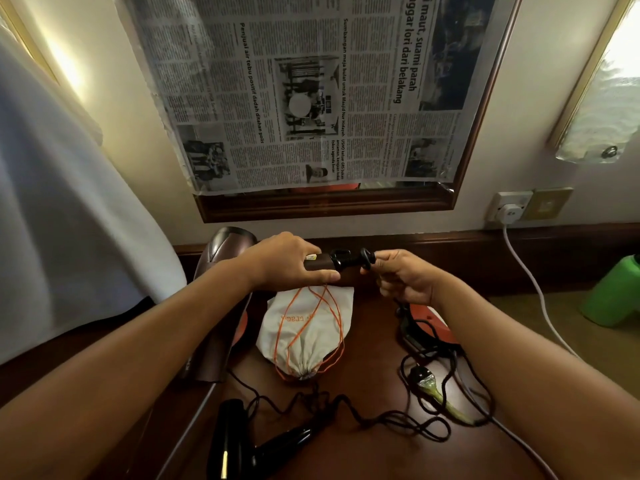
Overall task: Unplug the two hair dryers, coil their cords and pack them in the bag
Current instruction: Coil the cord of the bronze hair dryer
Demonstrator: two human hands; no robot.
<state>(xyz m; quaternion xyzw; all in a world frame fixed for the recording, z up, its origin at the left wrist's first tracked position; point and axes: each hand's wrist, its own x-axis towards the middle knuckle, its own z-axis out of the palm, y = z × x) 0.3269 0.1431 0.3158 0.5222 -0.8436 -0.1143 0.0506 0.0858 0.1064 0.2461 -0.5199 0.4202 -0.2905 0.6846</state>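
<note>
A brown hair dryer (221, 251) is held above the dark wooden table; my left hand (287, 261) grips its handle end. My right hand (401, 275) pinches its black cord (367, 256) just past the strain relief and hanging loop. A second, black hair dryer (242, 441) lies at the near left of the table. Its black cord (381, 419) trails loosely across the table to an unplugged plug (420, 377) on the right. A white drawstring bag (304, 330) with orange strings lies flat in the middle, below my hands.
A wall socket (509, 207) at the right holds a white plug whose white cable (540, 296) drops to the floor. A green container (613, 292) stands on the floor at right. An orange-and-black object (426, 323) lies under my right wrist. White fabric (69, 220) hangs at left.
</note>
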